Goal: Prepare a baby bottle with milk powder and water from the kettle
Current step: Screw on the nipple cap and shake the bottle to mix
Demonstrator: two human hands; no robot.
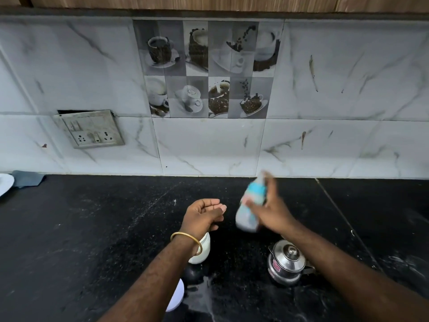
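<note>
At the bottom of the frame, a white rounded object (175, 296) peeks out from under the left forearm, too hidden to identify. Just above it, under the left wrist with its thin gold bangle (187, 240), stands a white round container (201, 251) on the black speckled stone counter (92, 228). To the right of centre, low in the frame, a small stainless-steel kettle with a knobbed lid (287, 261) sits on the counter, partly beneath the right forearm; a red label shows on its side.

Above these, in the middle of the frame, the left hand (203, 214) hovers with palm turned up and inward, its fingers (219, 208) loosely curled and holding nothing. Just to its right, the right hand (271, 211) grips a clear baby bottle with a light blue collar and teat end (250, 203); the fingers wrap its body from the right side. The bottle is tilted, its top toward the upper right, and heavily blurred, so its contents cannot be made out. It is held above the counter, between the two hands, apart from the kettle.

Farther back, at the left edge, a white plate (5, 183) and a grey-blue folded cloth (27, 177) lie where the counter meets the wall. On the white marble-patterned wall tiles (336, 77) a switch-and-socket plate (89, 129) hangs at the left, and a panel of grey coffee-cup picture tiles (206, 68) fills the upper centre.
</note>
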